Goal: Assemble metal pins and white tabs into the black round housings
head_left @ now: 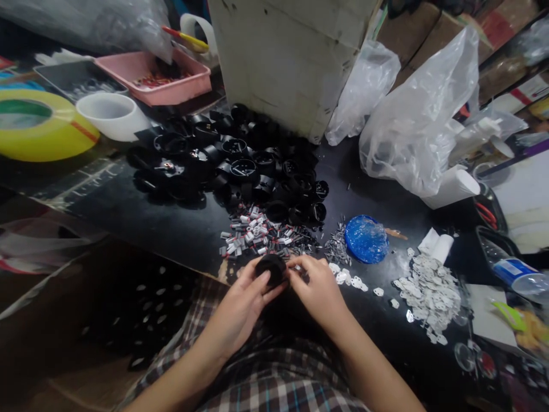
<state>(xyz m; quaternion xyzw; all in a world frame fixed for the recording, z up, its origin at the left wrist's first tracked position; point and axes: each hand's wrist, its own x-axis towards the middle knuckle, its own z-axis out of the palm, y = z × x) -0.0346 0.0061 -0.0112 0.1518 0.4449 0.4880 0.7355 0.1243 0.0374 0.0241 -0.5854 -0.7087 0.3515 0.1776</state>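
Fingers (247, 274) of the left hand (244, 306) curl around one black round part (278, 263), held just over the near edge of a dark surface (167, 229). At its side, the right hand (321, 286) brings thumb and forefinger close together; whether they pinch a small piece cannot be told. Just beyond the hands lies one heap of small grey, white and red cylinders (257, 226), too jumbled to count, and behind it one large pile of black parts (242, 169), overlapping past counting. To the right sit one cluster of thin metal pins (337, 246), one round blue dish (351, 240) smeared with clear gel and one brown stick (397, 233) beside it. One heap of white plates (429, 289) lies farther right; at least three more lie singly between heap and hand. At the far left are two trays, one pink tray (171, 91) and one grey tray (55, 80), near one yellow tape roll (64, 134) and one white roll (111, 120). One pale box (287, 57) stands behind the black pile, with two clear plastic bags (412, 131) to its right.
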